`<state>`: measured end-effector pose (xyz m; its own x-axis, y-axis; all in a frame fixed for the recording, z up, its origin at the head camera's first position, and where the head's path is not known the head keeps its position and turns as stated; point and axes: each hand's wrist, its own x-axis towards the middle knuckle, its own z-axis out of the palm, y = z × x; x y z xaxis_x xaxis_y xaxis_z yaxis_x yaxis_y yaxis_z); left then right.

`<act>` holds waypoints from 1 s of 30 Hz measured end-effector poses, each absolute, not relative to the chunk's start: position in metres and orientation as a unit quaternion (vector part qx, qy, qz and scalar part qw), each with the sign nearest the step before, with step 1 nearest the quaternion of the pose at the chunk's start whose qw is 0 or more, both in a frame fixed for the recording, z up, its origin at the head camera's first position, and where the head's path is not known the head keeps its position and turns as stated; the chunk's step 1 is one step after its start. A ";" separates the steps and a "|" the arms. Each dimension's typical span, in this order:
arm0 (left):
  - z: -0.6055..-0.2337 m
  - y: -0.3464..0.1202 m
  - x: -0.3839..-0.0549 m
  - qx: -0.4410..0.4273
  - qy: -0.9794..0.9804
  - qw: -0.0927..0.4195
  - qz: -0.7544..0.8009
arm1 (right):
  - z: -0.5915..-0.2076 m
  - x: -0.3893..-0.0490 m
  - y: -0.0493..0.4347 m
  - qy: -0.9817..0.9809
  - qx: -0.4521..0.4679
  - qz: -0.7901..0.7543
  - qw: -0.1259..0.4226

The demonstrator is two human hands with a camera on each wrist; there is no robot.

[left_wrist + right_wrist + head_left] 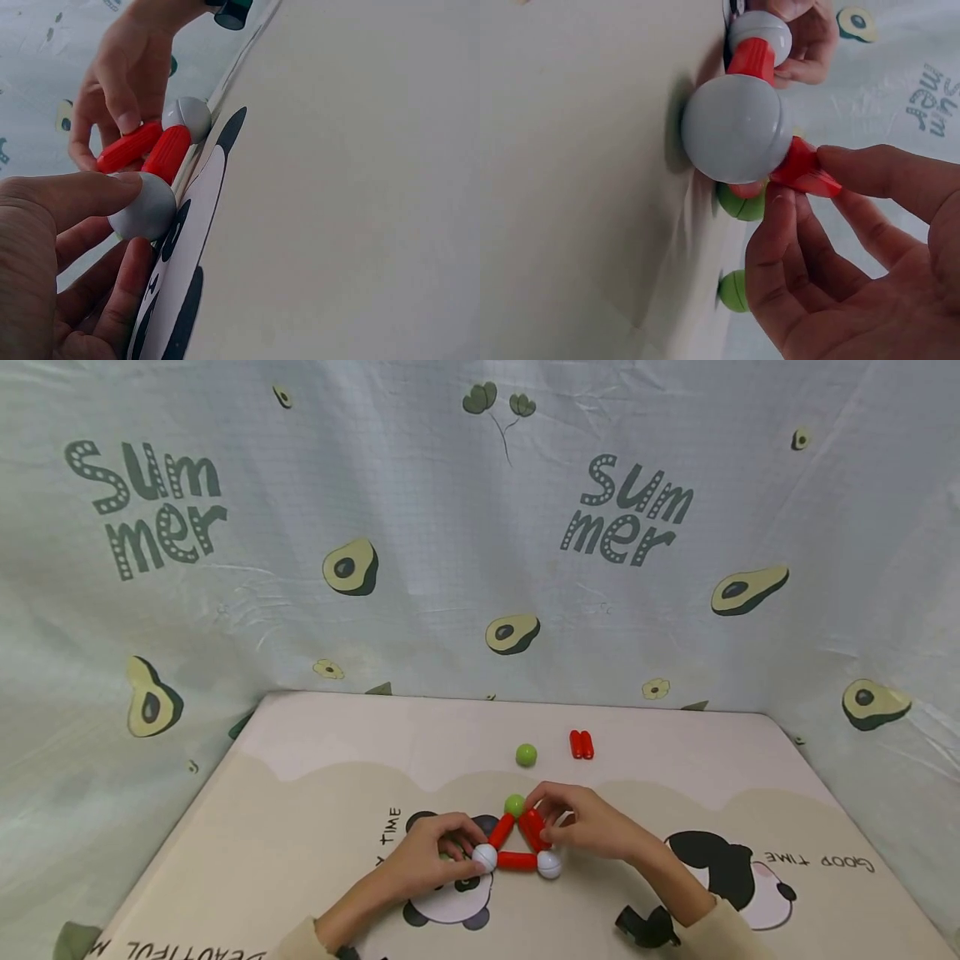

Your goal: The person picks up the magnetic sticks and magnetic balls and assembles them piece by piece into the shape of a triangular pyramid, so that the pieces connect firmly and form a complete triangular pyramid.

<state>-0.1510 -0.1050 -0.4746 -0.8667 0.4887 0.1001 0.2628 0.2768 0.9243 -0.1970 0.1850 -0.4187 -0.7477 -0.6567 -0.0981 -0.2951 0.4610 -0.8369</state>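
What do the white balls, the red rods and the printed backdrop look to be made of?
White balls: probably smooth plastic, satin-looking, though coated metal is possible; a seam line shows.
Red rods: likely moulded plastic, fairly glossy, with lengthwise ridges and highlights.
Printed backdrop: thin plastic sheeting or coated fabric, hard to tell; creases catch a slight sheen.

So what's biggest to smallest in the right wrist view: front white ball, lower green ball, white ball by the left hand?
Front white ball, nearest
White ball by the left hand
Lower green ball, partly hidden
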 end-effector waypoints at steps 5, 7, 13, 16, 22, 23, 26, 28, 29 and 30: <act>-0.475 -0.105 -0.152 0.238 0.792 0.102 0.553 | -0.419 -0.196 0.183 0.824 -0.297 -0.433 0.215; -0.475 -0.106 -0.152 0.238 0.791 0.102 0.554 | -0.419 -0.195 0.183 0.824 -0.297 -0.431 0.217; -0.475 -0.106 -0.151 0.238 0.790 0.103 0.556 | -0.419 -0.195 0.184 0.824 -0.302 -0.425 0.221; -0.476 -0.106 -0.152 0.237 0.790 0.104 0.555 | -0.419 -0.197 0.186 0.823 -0.303 -0.428 0.219; -0.476 -0.105 -0.152 0.233 0.796 0.107 0.549 | -0.420 -0.198 0.189 0.822 -0.300 -0.430 0.224; -0.476 -0.105 -0.152 0.232 0.796 0.107 0.548 | -0.421 -0.198 0.189 0.821 -0.300 -0.430 0.226; -0.476 -0.105 -0.152 0.231 0.795 0.110 0.549 | -0.421 -0.198 0.189 0.820 -0.302 -0.428 0.229; -0.476 -0.105 -0.152 0.232 0.794 0.109 0.551 | -0.422 -0.199 0.189 0.820 -0.303 -0.428 0.228; -0.476 -0.105 -0.152 0.233 0.794 0.108 0.551 | -0.422 -0.198 0.189 0.820 -0.303 -0.428 0.228; -0.476 -0.105 -0.152 0.233 0.794 0.108 0.551 | -0.422 -0.198 0.189 0.820 -0.303 -0.429 0.228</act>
<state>-0.1518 -0.1052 -0.4758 -0.8679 0.4894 0.0857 0.2512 0.2834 0.9255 -0.1984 0.1886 -0.4224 -0.7122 -0.6927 -0.1135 -0.3021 0.4485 -0.8412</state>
